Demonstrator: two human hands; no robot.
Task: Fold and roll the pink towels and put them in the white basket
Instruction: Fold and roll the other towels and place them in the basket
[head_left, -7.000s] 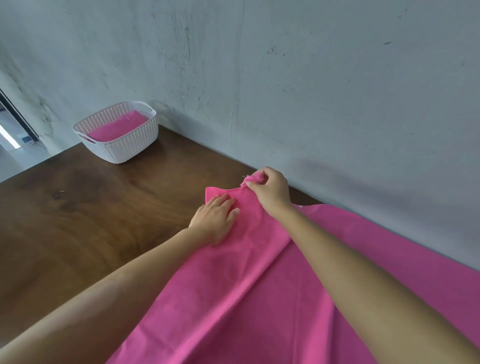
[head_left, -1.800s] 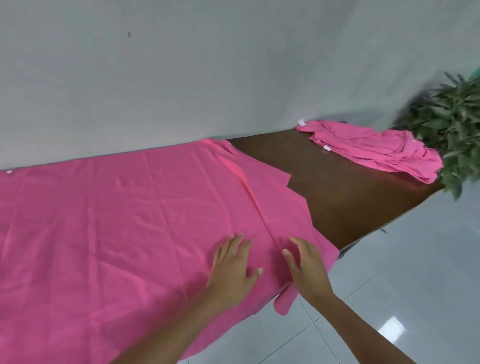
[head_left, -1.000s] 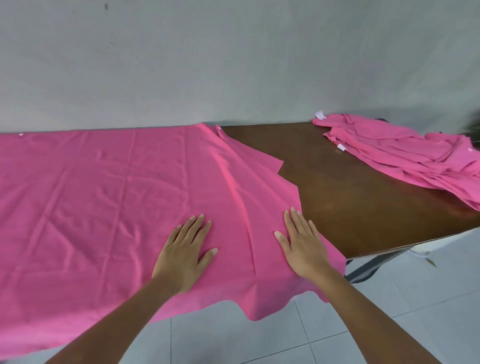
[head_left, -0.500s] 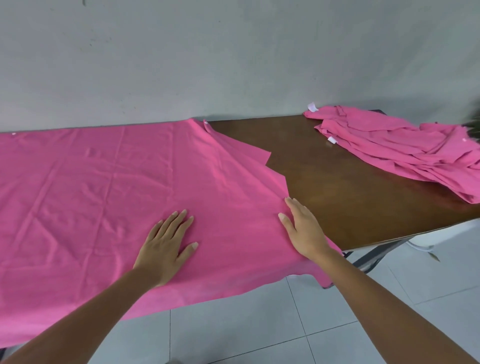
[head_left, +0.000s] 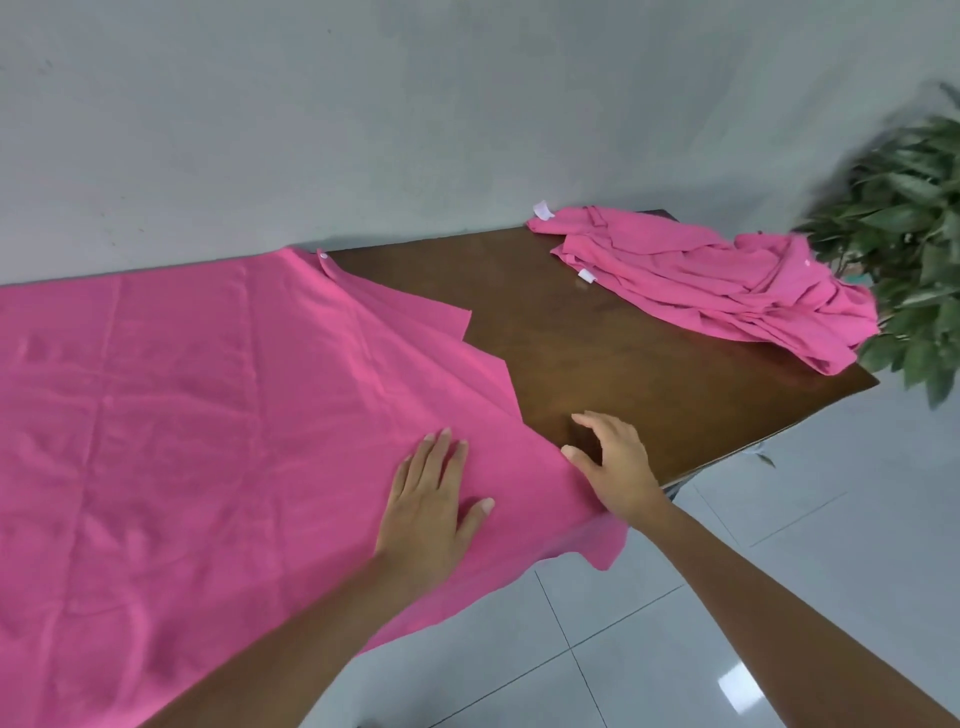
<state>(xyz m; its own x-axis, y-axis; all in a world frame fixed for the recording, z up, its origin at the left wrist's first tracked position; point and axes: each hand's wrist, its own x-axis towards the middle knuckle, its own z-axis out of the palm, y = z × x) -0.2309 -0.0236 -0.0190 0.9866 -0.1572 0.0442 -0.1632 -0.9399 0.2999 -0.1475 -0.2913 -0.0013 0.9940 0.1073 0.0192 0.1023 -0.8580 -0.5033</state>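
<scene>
The spread pink towel (head_left: 208, 415) covers the left part of the wooden table (head_left: 623, 338) and looks thin, light and limp, so I would hold it by the right edge or a corner. The left hand (head_left: 431, 509) lies flat on it, fingers straight. The right hand (head_left: 613, 462), flat on the cloth a second ago, now stands at the edge with fingers loosely bent, holding nothing that I can see.

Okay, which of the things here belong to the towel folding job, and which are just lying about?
Part of the job:
- large pink towel spread flat, left hand flat on it, right hand at its edge
- crumpled heap of pink towels

Just there:
- dark brown wooden table
- green leafy plant
- grey wall
- tiled floor

The basket is out of view.
</scene>
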